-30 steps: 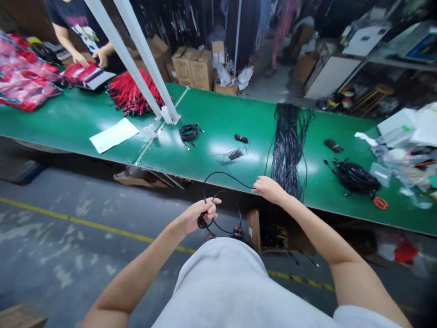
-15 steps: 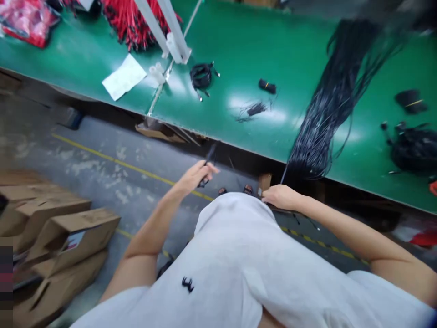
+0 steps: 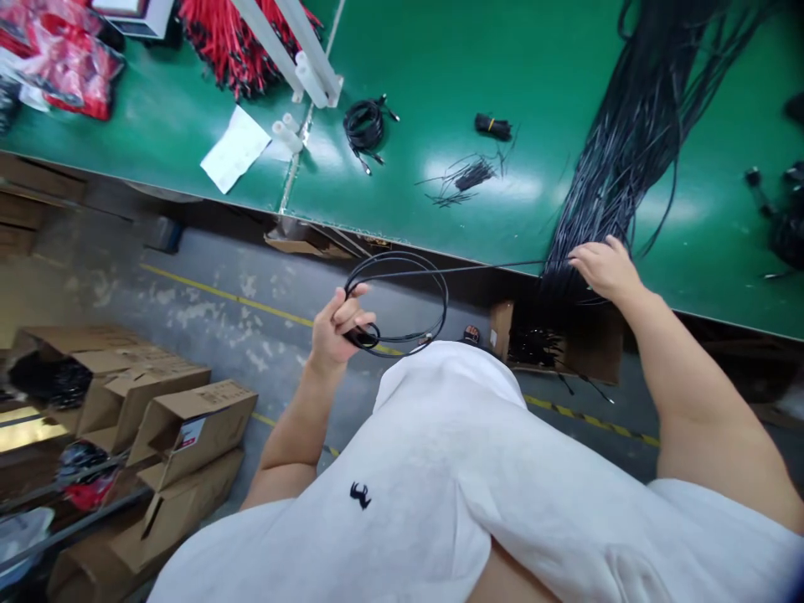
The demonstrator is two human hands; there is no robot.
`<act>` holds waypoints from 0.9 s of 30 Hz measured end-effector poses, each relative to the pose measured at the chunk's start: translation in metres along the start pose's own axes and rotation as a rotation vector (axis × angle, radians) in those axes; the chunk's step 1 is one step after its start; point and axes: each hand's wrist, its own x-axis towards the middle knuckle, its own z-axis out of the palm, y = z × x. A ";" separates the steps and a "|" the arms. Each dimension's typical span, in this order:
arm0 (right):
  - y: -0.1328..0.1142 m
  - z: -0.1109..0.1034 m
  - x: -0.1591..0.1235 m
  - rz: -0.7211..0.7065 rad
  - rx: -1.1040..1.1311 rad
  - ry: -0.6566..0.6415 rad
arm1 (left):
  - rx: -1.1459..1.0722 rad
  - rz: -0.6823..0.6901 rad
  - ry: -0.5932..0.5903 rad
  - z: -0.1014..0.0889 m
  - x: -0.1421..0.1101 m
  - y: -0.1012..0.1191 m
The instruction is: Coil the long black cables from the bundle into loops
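My left hand (image 3: pixel 342 322) is closed around a looped black cable (image 3: pixel 447 293), whose loose round coil hangs out to the right of the fingers above the floor. From this coil a single strand runs rightward along the table's front edge to the long bundle of black cables (image 3: pixel 606 159). At the bundle's lower end is my right hand (image 3: pixel 606 266), thumb and forefinger together in line with that strand and the other fingers lifted. Its fingertips lie against dark cables, so the exact grip is partly hidden.
On the green table (image 3: pixel 402 184) lie a coiled cable (image 3: pixel 364 126), a banded bundle of short black ties (image 3: pixel 493 126), loose ties (image 3: pixel 474 174), white paper (image 3: pixel 235 151) and red cables (image 3: pixel 226 50). A cardboard box (image 3: pixel 590 343) stands below the table edge; more cartons (image 3: pixel 194 427) are at left.
The cable at my left hand now shows as open loops, with a strand stretched across. My right hand has moved up and right from near my waist to the bundle's end. The view has shifted slightly.
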 end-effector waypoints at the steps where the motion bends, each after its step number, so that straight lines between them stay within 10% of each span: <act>1: -0.001 -0.002 -0.002 0.000 -0.025 -0.005 | -0.012 0.038 0.016 -0.002 -0.001 0.005; 8: -0.179 -0.027 -0.059 -0.682 0.153 -0.456 | 0.539 0.075 -0.230 -0.004 0.014 -0.019; 11: -0.239 -0.044 -0.058 -0.719 0.163 -0.386 | 0.809 -0.042 -0.444 0.013 0.019 -0.055; 14: -0.228 -0.059 -0.026 -0.633 0.254 -0.344 | 0.933 -0.178 -0.616 0.023 0.013 -0.075; 20: -0.107 -0.048 -0.003 -0.420 0.205 -0.184 | 0.745 -0.317 -0.548 0.010 0.015 -0.059; 27: -0.191 -0.039 -0.008 -0.881 0.230 -0.170 | 0.711 -0.467 -0.718 0.028 0.006 -0.059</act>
